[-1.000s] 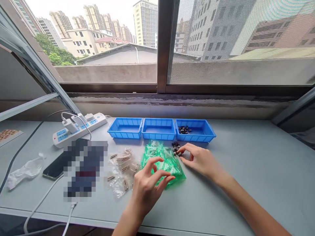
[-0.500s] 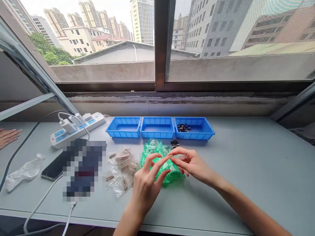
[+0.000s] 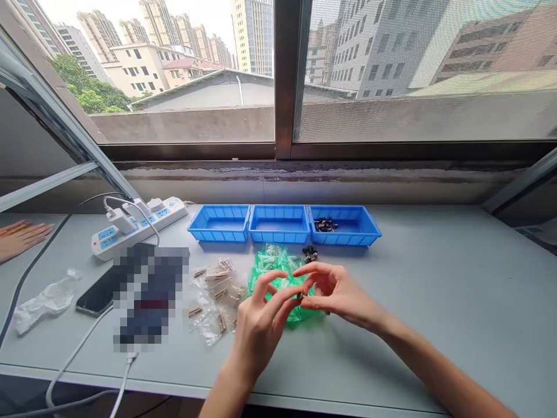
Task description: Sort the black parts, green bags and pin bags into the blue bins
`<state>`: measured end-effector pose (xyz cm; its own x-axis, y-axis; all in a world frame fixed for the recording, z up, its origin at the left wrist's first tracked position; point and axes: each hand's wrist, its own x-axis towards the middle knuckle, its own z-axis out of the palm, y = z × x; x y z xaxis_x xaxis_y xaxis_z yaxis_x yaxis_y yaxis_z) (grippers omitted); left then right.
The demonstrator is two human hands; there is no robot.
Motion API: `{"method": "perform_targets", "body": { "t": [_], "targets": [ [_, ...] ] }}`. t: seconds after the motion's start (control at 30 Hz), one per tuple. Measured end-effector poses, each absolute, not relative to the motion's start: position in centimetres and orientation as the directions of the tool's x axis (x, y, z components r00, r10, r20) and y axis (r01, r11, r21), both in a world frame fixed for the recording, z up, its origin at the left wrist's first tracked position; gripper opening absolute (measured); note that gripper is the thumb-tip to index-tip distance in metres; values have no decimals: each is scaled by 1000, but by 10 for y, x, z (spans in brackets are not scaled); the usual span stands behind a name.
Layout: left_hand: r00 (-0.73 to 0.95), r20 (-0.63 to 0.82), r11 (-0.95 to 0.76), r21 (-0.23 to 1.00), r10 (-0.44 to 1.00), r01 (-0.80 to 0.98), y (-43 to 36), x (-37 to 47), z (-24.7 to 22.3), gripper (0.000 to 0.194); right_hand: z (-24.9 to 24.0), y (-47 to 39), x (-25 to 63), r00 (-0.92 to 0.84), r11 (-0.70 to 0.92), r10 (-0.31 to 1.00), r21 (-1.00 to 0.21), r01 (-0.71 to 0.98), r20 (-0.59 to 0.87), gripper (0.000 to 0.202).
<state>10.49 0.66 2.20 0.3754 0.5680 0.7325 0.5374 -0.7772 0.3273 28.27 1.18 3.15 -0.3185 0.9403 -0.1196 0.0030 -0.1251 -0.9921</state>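
Note:
Above the green plastic bags (image 3: 266,264), both my hands meet around a small dark round part (image 3: 300,296), too small to name exactly. My left hand (image 3: 261,319) pinches it between thumb and a finger, with the index finger arched above. From the other side, my right hand (image 3: 337,290) closes thumb and fingertips on the same part. Several small black parts (image 3: 310,253) lie on the table just beyond my right hand. Left of the green bags are clear bags (image 3: 217,296) with brass-coloured pins. My fingers hide some of the green bags.
Three blue bins stand in a row: left bin (image 3: 219,235), middle bin (image 3: 279,237), right bin (image 3: 348,238) with black parts inside. A power strip (image 3: 139,227), phones (image 3: 93,296), cables and a crumpled clear wrapper (image 3: 46,302) lie left. Another person's hand (image 3: 26,238) rests at far left.
My right thumb has come lower, and the small dark part now shows between my fingertips. The other person's hand at far left has moved further into view.

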Motion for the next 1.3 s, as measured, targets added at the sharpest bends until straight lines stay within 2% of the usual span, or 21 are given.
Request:
{"method": "perform_targets", "body": {
  "t": [0.5, 0.67, 0.8, 0.9, 1.03, 1.1, 1.2, 1.3],
  "targets": [
    [288, 737, -720, 367, 611, 589, 5, 106, 19, 11, 31, 12, 281, -182, -35, 983, -999, -9, -33, 31],
    [287, 688, -681, 406, 666, 609, 5, 106, 19, 12, 29, 8, 276, -88, 170, 983, -981, 96, 162, 16],
    [306, 651, -661, 410, 694, 628, 4, 107, 20, 14, 29, 6, 274, -99, 325, 945, -934, 151, 313, 7],
    [285, 676, -667, 407, 680, 624, 5, 106, 20, 12, 30, 8, 275, -90, 258, 965, -955, 146, 247, 11],
    [263, 710, -689, 413, 653, 595, 5, 105, 19, 8, 29, 11, 276, -134, 4, 991, -1000, 29, 0, 30],
    [274, 704, -693, 416, 655, 588, 5, 105, 18, 9, 28, 13, 276, -187, -84, 979, -996, -29, -77, 34],
    [251, 710, -687, 430, 658, 586, 4, 104, 19, 16, 30, 14, 277, -177, -138, 977, -987, -81, -122, 38],
    [228, 739, -703, 426, 633, 570, 5, 104, 20, 5, 34, 19, 283, -33, -127, 992, -984, -126, -124, 45]
  ]
}}
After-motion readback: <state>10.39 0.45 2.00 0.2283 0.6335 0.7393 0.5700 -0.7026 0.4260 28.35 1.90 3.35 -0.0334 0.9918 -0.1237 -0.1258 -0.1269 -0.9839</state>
